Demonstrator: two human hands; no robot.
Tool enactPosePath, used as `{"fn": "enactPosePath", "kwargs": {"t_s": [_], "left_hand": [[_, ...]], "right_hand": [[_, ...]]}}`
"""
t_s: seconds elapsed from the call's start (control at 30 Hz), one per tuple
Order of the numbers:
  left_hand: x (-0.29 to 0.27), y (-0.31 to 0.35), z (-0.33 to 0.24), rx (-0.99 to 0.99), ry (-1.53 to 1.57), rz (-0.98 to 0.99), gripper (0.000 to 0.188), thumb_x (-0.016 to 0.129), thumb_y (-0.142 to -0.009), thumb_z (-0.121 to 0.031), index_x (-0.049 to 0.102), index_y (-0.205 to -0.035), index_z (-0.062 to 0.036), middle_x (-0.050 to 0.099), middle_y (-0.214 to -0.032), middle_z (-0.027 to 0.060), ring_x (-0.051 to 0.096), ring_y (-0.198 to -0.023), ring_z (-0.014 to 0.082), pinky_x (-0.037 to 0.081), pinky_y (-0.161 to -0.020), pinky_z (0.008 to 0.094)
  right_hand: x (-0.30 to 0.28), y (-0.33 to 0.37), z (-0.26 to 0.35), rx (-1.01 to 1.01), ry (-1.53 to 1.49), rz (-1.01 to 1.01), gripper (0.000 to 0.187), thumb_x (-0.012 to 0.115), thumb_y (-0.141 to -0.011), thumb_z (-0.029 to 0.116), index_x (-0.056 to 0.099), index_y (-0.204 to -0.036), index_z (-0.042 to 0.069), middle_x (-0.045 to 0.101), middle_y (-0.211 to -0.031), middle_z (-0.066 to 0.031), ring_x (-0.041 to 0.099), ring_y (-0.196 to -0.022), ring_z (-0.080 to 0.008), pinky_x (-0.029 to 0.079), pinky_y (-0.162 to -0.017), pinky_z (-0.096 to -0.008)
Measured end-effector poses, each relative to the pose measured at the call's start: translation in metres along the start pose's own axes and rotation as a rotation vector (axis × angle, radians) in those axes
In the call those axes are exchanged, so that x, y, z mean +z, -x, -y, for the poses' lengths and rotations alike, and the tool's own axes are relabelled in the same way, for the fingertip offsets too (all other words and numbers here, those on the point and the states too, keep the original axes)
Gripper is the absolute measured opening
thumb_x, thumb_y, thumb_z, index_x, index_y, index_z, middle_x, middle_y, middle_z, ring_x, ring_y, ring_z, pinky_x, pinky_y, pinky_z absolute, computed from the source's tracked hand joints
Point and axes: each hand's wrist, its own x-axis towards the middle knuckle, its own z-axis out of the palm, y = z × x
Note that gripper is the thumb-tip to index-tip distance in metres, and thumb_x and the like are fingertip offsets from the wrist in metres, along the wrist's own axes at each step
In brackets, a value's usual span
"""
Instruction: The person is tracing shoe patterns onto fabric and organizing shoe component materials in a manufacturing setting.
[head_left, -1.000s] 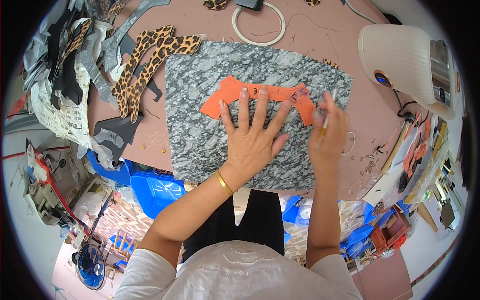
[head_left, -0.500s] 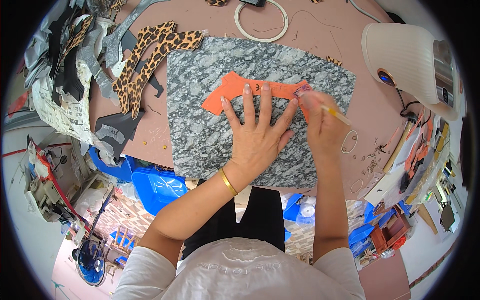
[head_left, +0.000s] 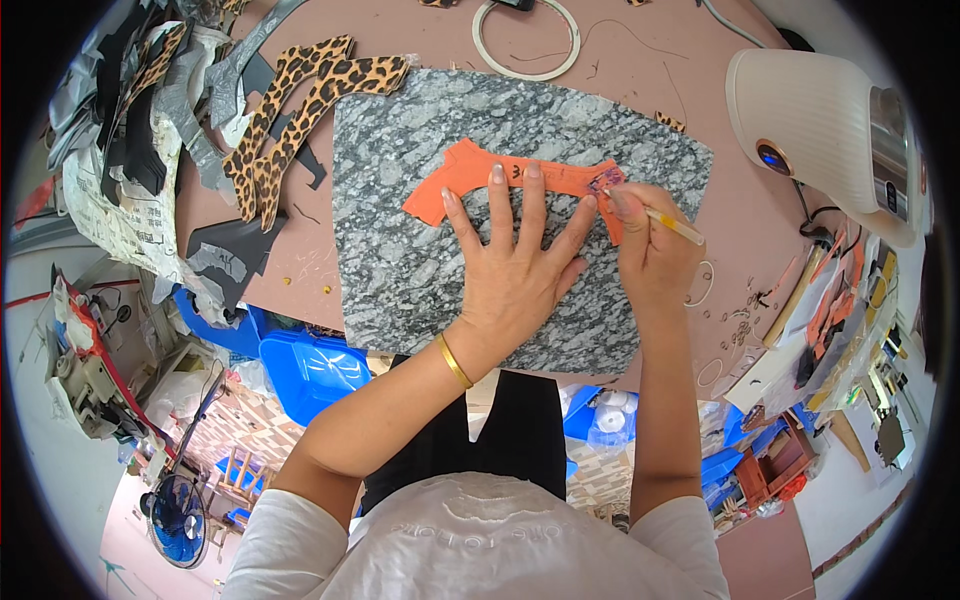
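Left of the slab: we see leopard-print cut pieces (head_left: pixel 300 100) and grey and black scraps (head_left: pixel 150 150) crowding the pink table (head_left: pixel 640 90) up to the slab's left edge, so little room there.
Slab: the speckled grey stone slab (head_left: pixel 400 260) lies flat; its near edge meets the table edge just before our body.
Template: the orange pattern piece (head_left: pixel 455 185) lies on the upper half of the slab, running across toward its right corner.
Left hand: our left hand (head_left: pixel 515 265) is spread flat, fingertips pressing the orange piece down; it has kept this hold over the last second.
Right hand: our right hand (head_left: pixel 650 245) pinches a thin yellowish pen-like tool (head_left: pixel 672 225), tip at the template's right end; a second ago it sat lower beside the slab's right edge, and it has since climbed to that end.
What this means: we judge the work is now on the template's right tip.
Right of the slab: bare table, then a cream lamp-like device (head_left: pixel 820 120) and small clutter (head_left: pixel 820 310) well apart.
Far edge: a white ring (head_left: pixel 527 40) lies beyond the slab.
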Motion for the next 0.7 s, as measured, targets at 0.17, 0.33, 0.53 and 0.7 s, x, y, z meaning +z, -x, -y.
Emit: {"fn": "enactPosePath", "kwargs": {"t_s": [0.17, 0.33, 0.53, 0.7], "left_hand": [[-0.013, -0.011, 0.000, 0.003, -0.034, 0.011, 0.065, 0.068, -0.077, -0.040, 0.044, -0.136, -0.0253, 0.039, -0.135, 0.0192, 0.033, -0.127, 0.0401, 0.023, -0.097, 0.0687], [-0.026, -0.044, 0.033, 0.086, 0.097, -0.156, 0.040, 0.071, -0.069, -0.018, 0.061, -0.108, -0.0146, 0.053, -0.111, 0.0047, 0.047, -0.106, 0.0236, 0.032, -0.091, 0.0418], [-0.025, -0.029, 0.063, 0.335, 0.236, -0.234, 0.038, 0.074, -0.065, -0.013, 0.062, -0.101, -0.0101, 0.060, -0.109, 0.0029, 0.055, -0.097, 0.0225, 0.043, -0.080, 0.0364], [-0.031, -0.021, 0.078, 0.419, 0.288, -0.251, 0.034, 0.076, -0.066, -0.013, 0.063, -0.098, -0.0094, 0.063, -0.103, 0.0042, 0.059, -0.090, 0.0230, 0.046, -0.073, 0.0354]], "right_hand": [[-0.011, 0.003, -0.014, 0.252, -0.282, -0.277, 0.018, 0.056, -0.094, 0.018, 0.066, -0.098, 0.003, 0.067, -0.081, -0.0104, 0.065, -0.065, -0.0205, 0.050, -0.059, -0.0280], [-0.015, 0.006, -0.016, 0.170, -0.059, -0.151, 0.016, 0.057, -0.092, 0.014, 0.065, -0.103, 0.005, 0.065, -0.084, -0.0103, 0.063, -0.072, -0.0196, 0.049, -0.064, -0.0283], [-0.009, 0.001, -0.010, 0.120, 0.034, 0.018, 0.015, 0.062, -0.087, 0.013, 0.066, -0.102, 0.010, 0.058, -0.084, -0.0066, 0.057, -0.076, -0.0210, 0.046, -0.067, -0.0313], [-0.005, 0.004, -0.003, 0.083, 0.028, 0.062, 0.017, 0.066, -0.084, 0.015, 0.067, -0.101, 0.012, 0.055, -0.081, -0.0053, 0.053, -0.078, -0.0221, 0.043, -0.067, -0.0328]]}}
